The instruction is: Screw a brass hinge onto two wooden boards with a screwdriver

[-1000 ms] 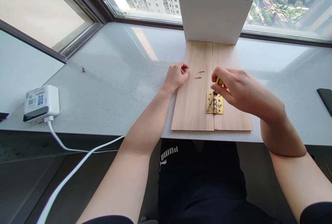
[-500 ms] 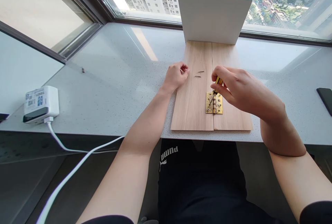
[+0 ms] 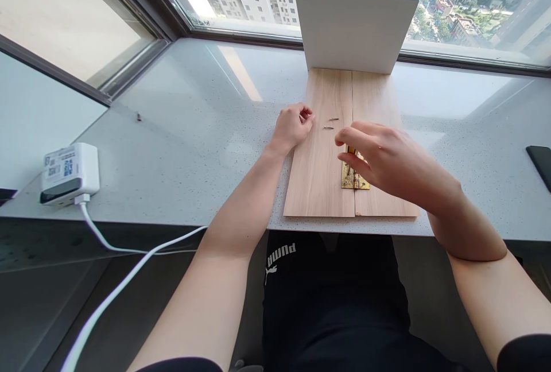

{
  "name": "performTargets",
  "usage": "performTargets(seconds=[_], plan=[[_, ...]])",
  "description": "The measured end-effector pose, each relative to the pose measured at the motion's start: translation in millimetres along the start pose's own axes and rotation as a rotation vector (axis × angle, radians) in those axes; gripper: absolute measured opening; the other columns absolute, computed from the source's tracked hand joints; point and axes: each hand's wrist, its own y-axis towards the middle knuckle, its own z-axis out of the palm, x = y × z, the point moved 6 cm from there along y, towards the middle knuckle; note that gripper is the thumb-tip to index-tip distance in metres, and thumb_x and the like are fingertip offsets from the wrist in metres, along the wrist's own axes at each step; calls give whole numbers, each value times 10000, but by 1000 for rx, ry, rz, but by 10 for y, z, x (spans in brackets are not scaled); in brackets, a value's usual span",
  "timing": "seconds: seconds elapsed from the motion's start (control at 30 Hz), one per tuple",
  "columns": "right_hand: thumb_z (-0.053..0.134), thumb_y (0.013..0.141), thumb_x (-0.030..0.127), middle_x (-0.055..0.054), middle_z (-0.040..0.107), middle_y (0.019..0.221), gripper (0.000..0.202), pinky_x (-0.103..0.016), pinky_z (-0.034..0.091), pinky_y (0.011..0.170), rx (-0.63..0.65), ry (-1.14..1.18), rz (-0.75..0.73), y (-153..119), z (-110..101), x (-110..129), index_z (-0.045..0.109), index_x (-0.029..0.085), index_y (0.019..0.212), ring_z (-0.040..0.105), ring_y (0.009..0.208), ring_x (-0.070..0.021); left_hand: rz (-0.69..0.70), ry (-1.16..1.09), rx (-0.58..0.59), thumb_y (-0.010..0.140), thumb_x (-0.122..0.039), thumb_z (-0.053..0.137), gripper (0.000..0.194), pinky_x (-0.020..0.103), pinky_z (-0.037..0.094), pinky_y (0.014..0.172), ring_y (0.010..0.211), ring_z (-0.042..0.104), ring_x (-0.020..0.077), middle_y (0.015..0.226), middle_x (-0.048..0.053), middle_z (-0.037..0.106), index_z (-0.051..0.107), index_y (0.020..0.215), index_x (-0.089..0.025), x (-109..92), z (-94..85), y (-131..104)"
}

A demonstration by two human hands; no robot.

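Observation:
A screwdriver (image 3: 352, 150) with a yellow and black handle is in my right hand (image 3: 383, 157), gripped between thumb and fingers. Its tip points down at the left leaf of a brass hinge (image 3: 361, 183), which lies across the seam of two light wooden boards (image 3: 318, 188). My hand covers the hinge's upper part. On the left board lie two small screws (image 3: 329, 128), side by side. My left hand (image 3: 293, 126) rests at that board's left edge with its fingers curled closed; whatever may be inside them is hidden.
Behind the boards stands a grey-white box (image 3: 355, 30) against the window. A white plug-like device (image 3: 71, 174) with a white cable (image 3: 129, 266) sits on the left of the pale counter (image 3: 193, 131). A dark phone-like object (image 3: 540, 165) lies at the far right.
My right hand has shifted left and slightly toward me, and the screwdriver now stands more upright over the hinge's left leaf. My left hand has stayed put.

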Motion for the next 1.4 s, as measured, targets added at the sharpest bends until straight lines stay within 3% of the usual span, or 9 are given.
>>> performTargets(seconds=[0.17, 0.3, 0.4, 0.5, 0.7, 0.83, 0.97, 1.2, 1.4], plan=[[640, 1248, 297, -44, 631, 949, 214, -377, 269, 628, -68, -126, 81, -6, 68, 150, 689, 188, 1071, 368, 720, -174, -7, -4, 5, 1052, -206, 772, 33, 428, 630, 937, 926, 763, 259, 1048, 82, 844, 761, 1035, -232, -40, -5, -21], [542, 1294, 442, -109, 681, 1028, 358, -398, 365, 727, -230, -85, 90, 49, 122, 146, 660, 211, 1048, 528, 859, -235, -10, -14, 12, 1063, -192, 780, 67, 432, 630, 908, 911, 756, 259, 1049, 77, 842, 750, 1024, -239, -93, -16, -45], [444, 1287, 320, -136, 706, 1184, 298, -451, 476, 954, -335, 204, 8, 143, 219, 59, 524, 254, 1008, 603, 1047, -269, -30, -38, 36, 1069, -164, 792, 103, 421, 630, 906, 908, 748, 244, 1034, 66, 836, 743, 1011, -234, -119, -29, -57], [373, 1296, 390, -38, 645, 1012, 299, -398, 511, 869, -267, 530, -48, 271, 408, -11, 403, 295, 1014, 582, 905, -215, -51, -49, 53, 1092, -134, 790, 128, 406, 623, 913, 908, 738, 224, 1056, 60, 834, 747, 1014, -226, -133, -45, -57], [552, 1196, 834, 24, 405, 787, 696, -389, 372, 674, -406, 1108, -38, 364, 551, -72, 402, 290, 790, 372, 729, -171, -53, -30, 84, 1114, -102, 799, 109, 382, 601, 931, 904, 702, 200, 1022, 55, 815, 759, 1056, -185, -159, -36, -40], [673, 1190, 766, 73, 253, 622, 825, -370, 187, 567, -64, 1298, -282, 398, 612, 61, 293, 278, 643, 202, 576, -111, -52, -5, 57, 1088, -118, 789, 112, 411, 612, 961, 933, 735, 236, 1024, 62, 816, 756, 1033, -209, -139, -18, -33], [742, 1182, 712, 90, 316, 606, 781, -332, 228, 542, 290, 1274, -428, 310, 610, 193, 363, 269, 662, 237, 550, -91, -28, 7, 32, 1069, -164, 790, 87, 439, 624, 971, 934, 752, 268, 1034, 74, 828, 757, 1025, -231, -102, -1, -25], [550, 1283, 670, 3, 663, 900, 530, -349, 485, 835, -300, 926, -36, 166, 378, 140, 600, 255, 957, 621, 851, -156, -44, -18, 39, 1082, -153, 792, 80, 423, 636, 948, 941, 761, 249, 1049, 74, 853, 774, 1035, -215, -102, -6, -42], [589, 1268, 697, 46, 511, 762, 593, -333, 393, 660, -535, 1007, -68, 95, 489, 249, 539, 263, 866, 468, 689, -134, -44, -19, 32, 1086, -182, 771, 75, 415, 637, 957, 992, 801, 269, 1065, 67, 863, 764, 1033, -234, -106, 1, -58]])
